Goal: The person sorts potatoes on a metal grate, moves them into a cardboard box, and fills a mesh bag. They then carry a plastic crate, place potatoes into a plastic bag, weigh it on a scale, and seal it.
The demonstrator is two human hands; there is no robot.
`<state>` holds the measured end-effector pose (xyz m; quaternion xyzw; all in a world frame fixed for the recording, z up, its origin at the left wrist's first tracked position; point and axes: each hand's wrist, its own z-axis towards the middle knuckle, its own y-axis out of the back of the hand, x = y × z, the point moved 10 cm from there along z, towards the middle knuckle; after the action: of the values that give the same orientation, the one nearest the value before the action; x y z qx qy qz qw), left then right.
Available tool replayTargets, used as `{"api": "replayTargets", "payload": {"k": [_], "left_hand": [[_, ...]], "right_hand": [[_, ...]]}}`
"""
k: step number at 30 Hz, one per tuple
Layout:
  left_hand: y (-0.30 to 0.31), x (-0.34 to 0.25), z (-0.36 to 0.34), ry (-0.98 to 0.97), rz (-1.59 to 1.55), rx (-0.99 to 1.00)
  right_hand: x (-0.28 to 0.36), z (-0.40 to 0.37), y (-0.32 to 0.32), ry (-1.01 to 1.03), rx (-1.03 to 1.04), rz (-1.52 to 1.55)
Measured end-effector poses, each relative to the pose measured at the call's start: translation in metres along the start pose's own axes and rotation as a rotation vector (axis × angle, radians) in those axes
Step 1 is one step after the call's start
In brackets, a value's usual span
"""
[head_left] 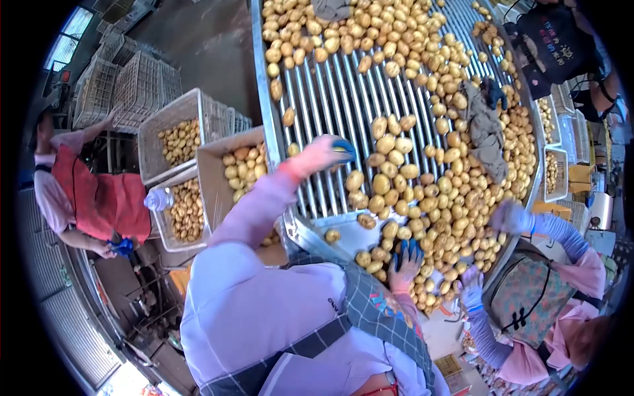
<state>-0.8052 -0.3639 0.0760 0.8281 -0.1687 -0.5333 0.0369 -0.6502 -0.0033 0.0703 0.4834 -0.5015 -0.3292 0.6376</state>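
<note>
Two Hands at the Potato Rollers

A person in a checked apron works at a big table of shiny rollers. Lots of potatoes lie on it. They are thick at the far end and along the right side, and also in a heap at the near end.

The left hand is over the rollers, near the table's left edge. Its fingers are bent and have blue tips. A bit of yellow shows by the tips, but one cannot tell if the hand is gripping a potato. The right hand lies on the near heap. Its blue fingers are spread out and hold nothing.

Just left of the table is a brown box with potatoes in it. Next to it are two white crates of potatoes, and a clear bottle is at the nearer one. More crates are stacked farther back.

A grey rag lies on the potatoes at the right. Below it, another worker's two gloved hands are at the heap's edge. A worker in a red apron stands at the far left. Someone in a black top is at the far right.
</note>
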Motion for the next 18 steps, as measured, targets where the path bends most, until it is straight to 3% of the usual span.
{"api": "replayTargets", "payload": {"k": [1,2,4,5,7,9,11,13,15,18], "left_hand": [[0.023,0.004,-0.046,-0.001,-0.163,-0.116],[0.037,0.019,-0.096,0.146,-0.511,-0.153],[0.061,0.012,-0.160,0.083,-0.302,0.078],[0.072,0.034,-0.178,0.070,-0.315,0.027],[0.121,0.027,-0.190,0.183,0.093,-0.262],[0.163,-0.001,-0.171,-0.017,0.027,-0.490],[0.191,-0.029,-0.132,-0.152,0.285,-0.664],[0.198,-0.040,-0.076,-0.191,0.719,-0.713],[0.212,-0.033,-0.015,-0.273,0.952,-0.754],[0.259,-0.029,0.052,-0.100,1.002,-0.761]], "right_hand": [[0.002,-0.001,0.002,0.006,-0.009,0.016],[0.001,-0.001,0.000,0.000,-0.008,0.017],[0.003,-0.001,0.002,0.011,-0.021,0.031],[0.003,-0.001,0.001,0.009,-0.024,0.034],[0.006,0.000,0.001,0.029,-0.036,0.009],[0.009,0.001,0.002,0.029,-0.024,-0.008],[0.010,0.003,0.002,0.018,-0.010,-0.018],[0.009,0.003,0.002,0.018,-0.014,0.006],[0.009,0.002,0.002,0.007,-0.004,-0.018],[0.010,0.004,0.005,-0.007,0.035,0.026]]}}
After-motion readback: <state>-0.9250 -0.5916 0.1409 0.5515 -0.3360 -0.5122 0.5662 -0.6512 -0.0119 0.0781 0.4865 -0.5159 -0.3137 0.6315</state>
